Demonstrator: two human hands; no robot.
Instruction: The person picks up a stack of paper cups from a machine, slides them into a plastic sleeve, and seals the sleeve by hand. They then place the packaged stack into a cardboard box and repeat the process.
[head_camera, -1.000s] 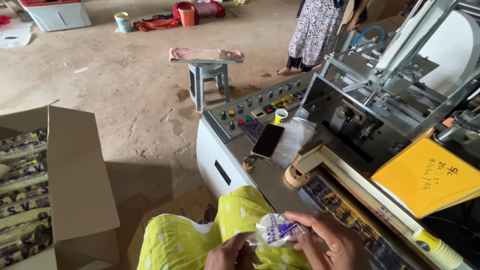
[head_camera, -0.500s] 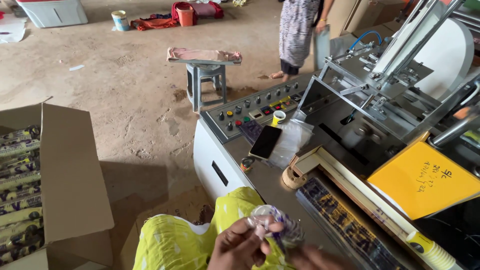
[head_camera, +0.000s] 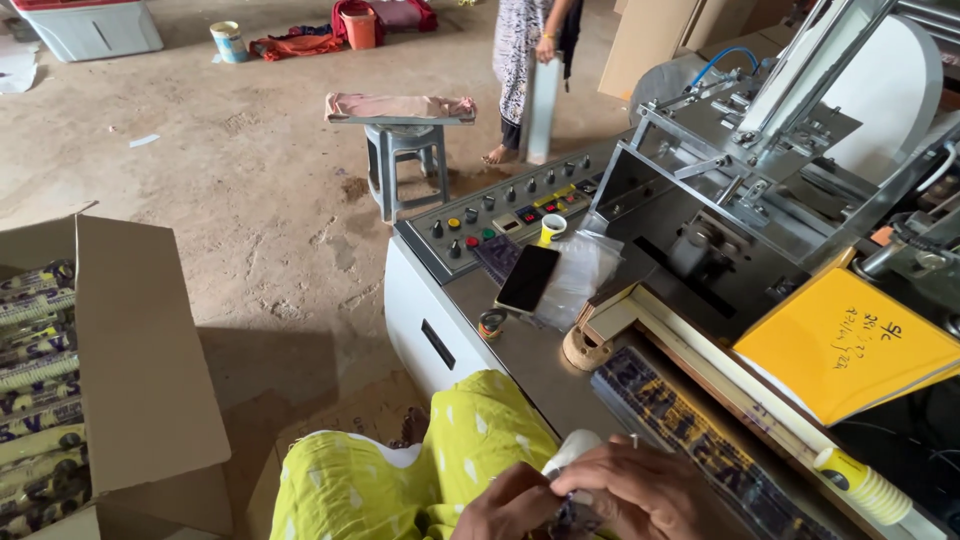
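A small white stack wrapped in a purple printed sleeve (head_camera: 572, 490) sits at the bottom edge of the view, over the person's lap in yellow-green cloth (head_camera: 440, 470). The left hand (head_camera: 510, 505) pinches its wrapper; the right hand (head_camera: 640, 490) closes over it from above. Just beside lies the machine's metal table (head_camera: 530, 350), carrying a dark phone (head_camera: 528, 278). An open cardboard box (head_camera: 140, 380) stands well apart.

machine top (head_camera: 520, 350) | phone (head_camera: 528, 277), tape roll (head_camera: 491, 323) (small), plastic bag (head_camera: 583, 270)
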